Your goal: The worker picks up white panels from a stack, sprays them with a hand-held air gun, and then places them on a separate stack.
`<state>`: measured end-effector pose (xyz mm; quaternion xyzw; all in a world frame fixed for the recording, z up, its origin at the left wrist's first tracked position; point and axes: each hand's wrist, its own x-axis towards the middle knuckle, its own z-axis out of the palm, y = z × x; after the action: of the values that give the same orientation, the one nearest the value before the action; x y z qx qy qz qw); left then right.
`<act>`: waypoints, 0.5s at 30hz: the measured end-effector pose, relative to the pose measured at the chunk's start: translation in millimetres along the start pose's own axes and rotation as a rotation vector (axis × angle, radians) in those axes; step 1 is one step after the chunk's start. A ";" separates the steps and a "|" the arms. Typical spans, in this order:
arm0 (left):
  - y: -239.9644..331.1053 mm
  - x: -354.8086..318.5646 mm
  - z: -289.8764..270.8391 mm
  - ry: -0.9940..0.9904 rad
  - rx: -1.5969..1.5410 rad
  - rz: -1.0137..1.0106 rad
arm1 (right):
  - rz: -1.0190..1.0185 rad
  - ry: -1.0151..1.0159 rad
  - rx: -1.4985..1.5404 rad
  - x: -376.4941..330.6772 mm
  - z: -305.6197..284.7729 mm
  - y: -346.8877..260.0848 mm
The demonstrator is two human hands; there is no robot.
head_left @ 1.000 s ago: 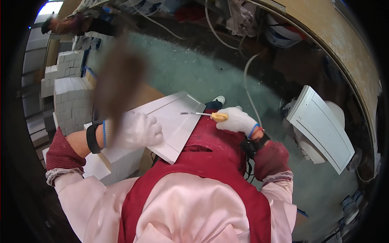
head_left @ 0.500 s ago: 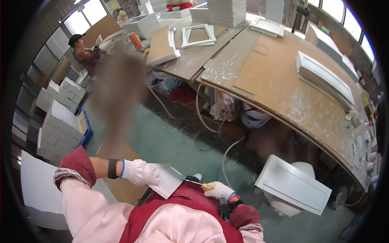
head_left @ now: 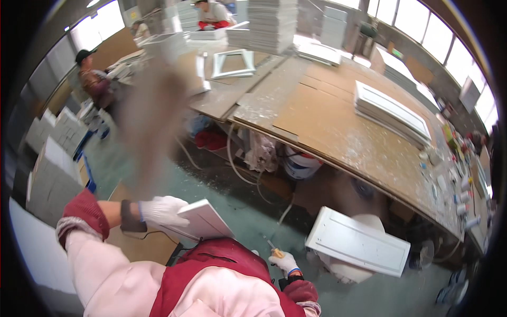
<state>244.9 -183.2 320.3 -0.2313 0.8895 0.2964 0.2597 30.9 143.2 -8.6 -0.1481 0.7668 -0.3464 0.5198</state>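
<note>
My left hand (head_left: pixel 165 210), in a white knit glove, grips a white panel (head_left: pixel 207 221) by its left edge. The panel stands tilted over my lap, its lower edge near the red apron (head_left: pixel 211 259). My right hand (head_left: pixel 285 263), also gloved, is closed round the yellow handle of a thin-bladed tool (head_left: pixel 277 253), which looks like a small scraper. Its narrow metal blade points up and away, apart from the panel. Right of that hand, a white grooved panel (head_left: pixel 359 241) lies on a pale rounded support.
A large worktable (head_left: pixel 327 113) carries a stack of white panels (head_left: pixel 392 113) and a white frame (head_left: pixel 232 63). Buckets (head_left: pixel 301 162) and hoses are underneath. Stacked white boards (head_left: pixel 53 177) stand at left. Other people work at the far side. A brown blur hides part of the upper left.
My right hand has drawn the tool away from the panel, its blade now pointing upward. My left hand has tipped the panel more upright. The whole view has swung to the right.
</note>
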 end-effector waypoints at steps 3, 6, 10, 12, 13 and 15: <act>4.6 -10.9 -1.1 0.166 -0.103 -0.073 | 0.090 -0.069 0.349 -6.4 -10.6 24.2; 14.5 -17.8 -8.1 0.346 -0.140 -0.072 | 0.108 0.042 0.592 -27.5 -3.9 60.7; -19.9 -18.5 -3.8 0.607 -1.018 0.112 | 0.152 0.243 0.930 -54.1 4.3 97.7; 6.2 -38.3 -25.8 0.730 -1.119 0.003 | 0.156 0.274 1.158 -61.7 7.1 117.1; 17.5 -45.0 -35.3 0.733 -1.110 0.062 | 0.125 0.279 1.205 -65.9 11.7 118.2; 28.4 -53.0 -48.2 0.755 -1.174 0.166 | 0.054 0.255 1.113 -71.8 18.1 104.2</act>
<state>253.4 -180.4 396.9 -0.3517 0.6264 0.6460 -0.2580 90.9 253.1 -34.1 0.2105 0.5289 -0.6999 0.4314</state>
